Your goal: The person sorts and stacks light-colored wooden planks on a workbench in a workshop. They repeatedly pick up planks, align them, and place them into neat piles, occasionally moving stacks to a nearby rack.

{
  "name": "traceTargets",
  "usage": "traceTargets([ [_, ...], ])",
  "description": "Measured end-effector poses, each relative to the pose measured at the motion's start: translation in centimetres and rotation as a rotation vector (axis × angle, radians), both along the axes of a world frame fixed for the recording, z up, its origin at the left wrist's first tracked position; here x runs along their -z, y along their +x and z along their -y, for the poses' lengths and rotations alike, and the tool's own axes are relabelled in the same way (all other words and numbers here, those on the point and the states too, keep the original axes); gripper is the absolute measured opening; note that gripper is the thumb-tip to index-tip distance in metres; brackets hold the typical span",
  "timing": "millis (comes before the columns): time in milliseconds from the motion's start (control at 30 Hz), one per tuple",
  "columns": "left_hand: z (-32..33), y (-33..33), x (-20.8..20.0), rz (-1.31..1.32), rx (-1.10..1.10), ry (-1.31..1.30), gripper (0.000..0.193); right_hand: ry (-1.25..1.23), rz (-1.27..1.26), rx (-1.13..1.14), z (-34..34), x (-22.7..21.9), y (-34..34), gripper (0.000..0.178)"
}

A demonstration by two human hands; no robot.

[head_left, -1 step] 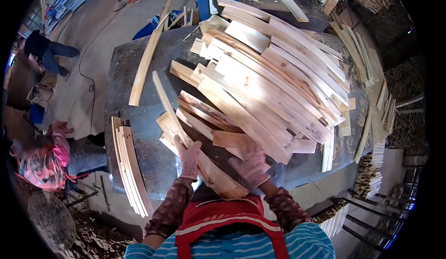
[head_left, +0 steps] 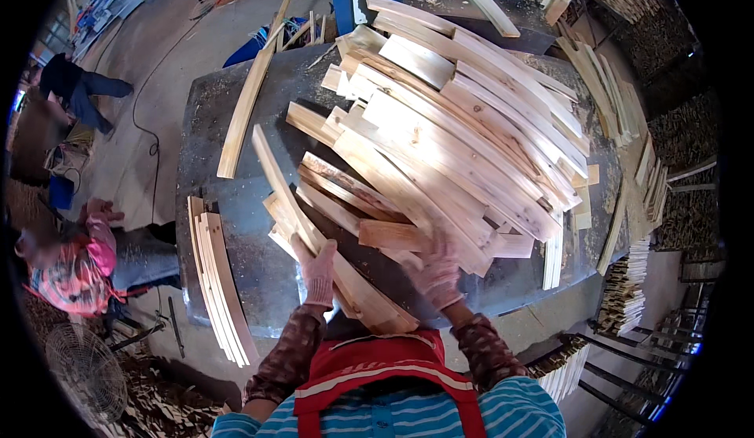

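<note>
My left hand (head_left: pixel 316 269), in a pale pink work glove, is closed around the edge of a long narrow wooden board (head_left: pixel 280 179). The board slants from the upper left down toward my red apron, one long edge raised. My right hand (head_left: pixel 437 271), gloved the same way, is over the near end of the board pile (head_left: pixel 455 147). Its thumb is apart and its fingers reach forward, slightly blurred, with nothing visibly gripped. Beside its fingertips lies a short reddish board (head_left: pixel 389 235). Under and beyond the held board, several other boards (head_left: pixel 345 183) lie at angles.
The dark worktable (head_left: pixel 220 116) carries a single board (head_left: pixel 250 112) at its far left and a small stack of boards (head_left: pixel 216 281) at its near left. A person in pink (head_left: pixel 86 261) is at the left, near a fan (head_left: pixel 86 371). Stacked slats (head_left: pixel 626 293) stand at the right.
My right hand has moved slightly forward, toward the pile. My left hand and the held board have shifted a little left. The pile looks the same.
</note>
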State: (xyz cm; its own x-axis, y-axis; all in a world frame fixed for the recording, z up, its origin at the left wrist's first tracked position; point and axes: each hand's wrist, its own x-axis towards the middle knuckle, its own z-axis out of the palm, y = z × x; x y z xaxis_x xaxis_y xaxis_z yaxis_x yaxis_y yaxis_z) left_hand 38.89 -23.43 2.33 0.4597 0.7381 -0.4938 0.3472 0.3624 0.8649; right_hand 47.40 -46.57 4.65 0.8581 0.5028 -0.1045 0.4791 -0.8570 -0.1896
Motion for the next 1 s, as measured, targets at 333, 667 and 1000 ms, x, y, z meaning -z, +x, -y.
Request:
traceTargets([
  [333, 4.2, -8.3, 4.6, -0.369, 0.286, 0.348, 0.085, 0.724, -0.599, 0.127, 7.6, 3.9, 1.1, 0.062],
  [667, 4.1, -1.9, -3.1, 0.523, 0.264, -0.656, 0.053, 0.715, -0.71, 0.034, 1.1, 0.1, -1.5, 0.058],
  [1000, 1.4, -5.1, -3.7, 0.436, 0.174, -0.612, 0.055, -0.197, 0.066, -0.286, 3.2, 4.9, 4.3, 0.07],
])
